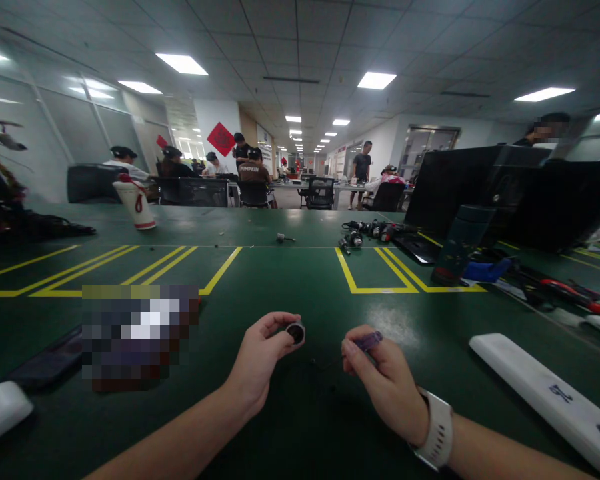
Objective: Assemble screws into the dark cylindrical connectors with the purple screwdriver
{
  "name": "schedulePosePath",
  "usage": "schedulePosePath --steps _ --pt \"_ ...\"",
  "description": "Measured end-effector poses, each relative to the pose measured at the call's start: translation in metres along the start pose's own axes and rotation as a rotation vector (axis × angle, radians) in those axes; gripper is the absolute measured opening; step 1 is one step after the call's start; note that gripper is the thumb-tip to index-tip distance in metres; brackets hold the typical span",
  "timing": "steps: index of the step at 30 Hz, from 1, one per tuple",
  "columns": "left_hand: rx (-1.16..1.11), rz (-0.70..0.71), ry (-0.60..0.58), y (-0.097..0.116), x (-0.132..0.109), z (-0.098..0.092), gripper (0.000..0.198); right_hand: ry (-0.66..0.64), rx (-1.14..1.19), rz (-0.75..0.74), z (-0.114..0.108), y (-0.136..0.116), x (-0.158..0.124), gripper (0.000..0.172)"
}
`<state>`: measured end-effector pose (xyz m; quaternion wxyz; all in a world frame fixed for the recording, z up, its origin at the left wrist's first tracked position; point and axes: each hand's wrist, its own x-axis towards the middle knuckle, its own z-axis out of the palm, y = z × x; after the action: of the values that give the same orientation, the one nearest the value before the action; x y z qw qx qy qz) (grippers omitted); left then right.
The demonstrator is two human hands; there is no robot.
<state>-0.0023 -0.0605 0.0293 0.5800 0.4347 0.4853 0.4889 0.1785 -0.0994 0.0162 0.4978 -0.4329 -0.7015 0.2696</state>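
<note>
My left hand (260,357) is closed, pinching a small round metal housing (296,333) with a dark hollow end between thumb and fingers. To its right, my right hand (380,373) is closed around a slim tool with a purple see-through handle (370,341); its kind cannot be made out, and its front end is hidden by the fingers. The two hands are apart, just above the green table (300,427). Small dark bits (313,361) lie on the tabletop between them, too small to name. A pale watch (437,430) is on my right wrist.
A small motor-like part (283,238) lies ahead, with several similar parts (375,231) to its right. A dark bottle (463,243), monitors (460,180) and a long white case (540,393) stand or lie right. Left are a paper cup (137,203) and a blurred-out box (140,340).
</note>
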Motion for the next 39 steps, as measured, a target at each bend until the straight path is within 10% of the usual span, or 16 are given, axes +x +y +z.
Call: schedulePosePath --steps 39 --pt "-0.018 -0.031 -0.042 -0.004 0.0 -0.004 0.033 -0.085 -0.029 0.185 0.0 -0.001 0.012 0.021"
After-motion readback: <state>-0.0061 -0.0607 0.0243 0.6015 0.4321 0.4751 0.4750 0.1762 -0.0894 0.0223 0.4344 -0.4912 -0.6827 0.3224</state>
